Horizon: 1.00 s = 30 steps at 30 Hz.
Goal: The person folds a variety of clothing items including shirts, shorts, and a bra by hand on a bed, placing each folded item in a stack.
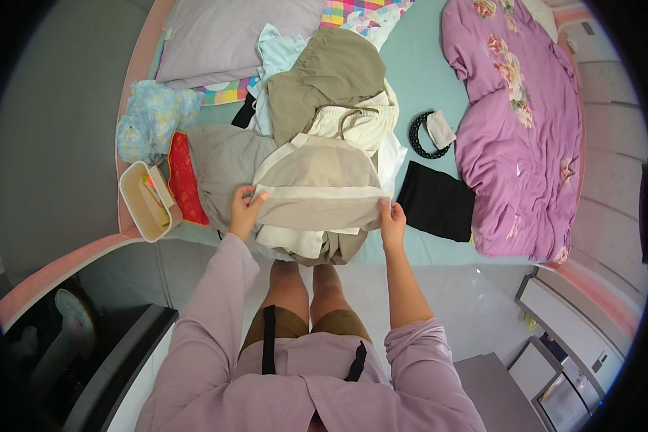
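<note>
A sheer beige cloth item with a pale band (324, 208) is stretched between my two hands over a clothes pile. My left hand (244, 211) pinches its left corner, thumb on top. At the opposite corner, my right hand (392, 222) grips the edge between thumb and fingers. Underneath and around it lie a grey garment (229, 156), olive-khaki elastic-waist garment (335, 67) and cream drawstring garment (356, 123). More white and khaki fabric bunches at the bed's front edge, partly hidden by the held piece.
Left on the bed (418, 59) are a cream plastic bin (132, 202), red cloth (183, 181) and blue floral bundle (159, 119). Black folded cloth (437, 202), a dotted headband (417, 141) and a purple floral quilt (518, 178) lie right. A grey pillow (232, 38) sits behind.
</note>
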Each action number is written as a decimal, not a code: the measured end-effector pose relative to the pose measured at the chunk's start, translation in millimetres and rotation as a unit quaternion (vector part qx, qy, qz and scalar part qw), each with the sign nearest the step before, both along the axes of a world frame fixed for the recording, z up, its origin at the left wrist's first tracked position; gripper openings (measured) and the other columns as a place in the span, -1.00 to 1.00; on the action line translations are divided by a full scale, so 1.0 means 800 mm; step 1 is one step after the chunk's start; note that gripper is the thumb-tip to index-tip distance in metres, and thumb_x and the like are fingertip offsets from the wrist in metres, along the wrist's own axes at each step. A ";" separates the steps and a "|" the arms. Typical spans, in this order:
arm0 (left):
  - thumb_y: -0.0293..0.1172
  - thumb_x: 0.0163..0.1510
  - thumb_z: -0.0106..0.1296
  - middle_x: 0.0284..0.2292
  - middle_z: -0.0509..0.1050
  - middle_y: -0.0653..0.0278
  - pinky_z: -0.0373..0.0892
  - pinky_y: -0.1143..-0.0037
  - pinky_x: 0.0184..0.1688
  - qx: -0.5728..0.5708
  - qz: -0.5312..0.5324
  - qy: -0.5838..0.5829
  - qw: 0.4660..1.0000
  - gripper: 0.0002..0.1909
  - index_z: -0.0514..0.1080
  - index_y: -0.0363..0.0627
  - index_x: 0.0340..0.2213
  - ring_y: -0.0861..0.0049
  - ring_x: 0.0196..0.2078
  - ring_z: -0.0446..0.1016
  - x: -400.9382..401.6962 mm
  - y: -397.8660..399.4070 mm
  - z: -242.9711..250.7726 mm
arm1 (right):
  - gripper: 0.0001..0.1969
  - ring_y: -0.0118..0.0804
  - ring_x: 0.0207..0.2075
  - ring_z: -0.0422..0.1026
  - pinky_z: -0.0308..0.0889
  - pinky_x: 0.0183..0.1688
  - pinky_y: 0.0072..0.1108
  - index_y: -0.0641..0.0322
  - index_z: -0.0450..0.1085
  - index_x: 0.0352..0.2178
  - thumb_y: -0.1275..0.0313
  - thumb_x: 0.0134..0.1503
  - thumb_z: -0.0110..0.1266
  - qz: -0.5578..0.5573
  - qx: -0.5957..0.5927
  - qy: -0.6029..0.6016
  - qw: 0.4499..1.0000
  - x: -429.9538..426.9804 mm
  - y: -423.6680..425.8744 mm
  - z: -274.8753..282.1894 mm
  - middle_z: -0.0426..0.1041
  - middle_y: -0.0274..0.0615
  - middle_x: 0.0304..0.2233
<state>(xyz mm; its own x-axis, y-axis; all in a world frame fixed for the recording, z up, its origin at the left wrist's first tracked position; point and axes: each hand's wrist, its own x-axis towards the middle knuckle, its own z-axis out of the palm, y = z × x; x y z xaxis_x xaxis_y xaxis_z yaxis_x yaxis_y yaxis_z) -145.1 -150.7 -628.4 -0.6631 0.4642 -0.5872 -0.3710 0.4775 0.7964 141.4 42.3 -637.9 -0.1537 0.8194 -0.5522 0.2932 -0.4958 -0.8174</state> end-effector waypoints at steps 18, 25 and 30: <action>-0.44 -0.07 0.12 -0.52 0.35 0.50 0.19 0.69 -0.43 0.025 -0.212 0.046 0.976 -0.82 0.40 -0.17 -0.37 0.76 -0.48 0.25 -0.014 -0.070 -0.002 | -0.80 -0.50 -0.41 0.24 0.16 -0.40 -0.71 0.19 0.18 -0.37 0.45 0.04 0.06 0.172 0.056 0.020 0.983 0.059 -0.025 -0.008 0.32 -0.26 -0.43; -0.51 -0.05 0.08 -0.40 0.41 0.37 0.34 0.67 -0.28 0.013 -0.269 0.006 0.963 -0.74 0.45 -0.22 -0.24 0.71 -0.36 0.41 -0.027 -0.068 0.037 | -0.62 -0.16 -0.37 0.32 0.18 -0.25 -0.50 0.21 0.26 -0.29 0.50 -0.20 0.18 0.381 0.330 -0.187 0.843 0.029 -0.008 0.051 0.39 -0.13 -0.39; -0.59 -0.19 0.11 -0.40 0.36 0.28 0.35 0.55 -0.34 -0.036 -0.282 0.243 0.927 -0.67 0.45 -0.22 -0.28 0.49 -0.42 0.41 -0.027 -0.068 0.046 | -0.64 -0.20 -0.41 0.26 0.13 -0.32 -0.49 0.14 0.42 -0.37 0.63 -0.33 0.12 0.384 0.408 -0.227 0.797 0.035 0.007 0.056 0.29 -0.28 -0.53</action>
<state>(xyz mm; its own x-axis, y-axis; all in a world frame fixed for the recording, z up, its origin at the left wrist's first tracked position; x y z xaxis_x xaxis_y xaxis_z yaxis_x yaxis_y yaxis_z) -166.5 -205.3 -591.5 -0.5208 0.7892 -0.3255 0.3489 0.5448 0.7626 169.3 47.7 -593.5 -0.7189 0.6946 -0.0259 0.6114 0.6142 -0.4989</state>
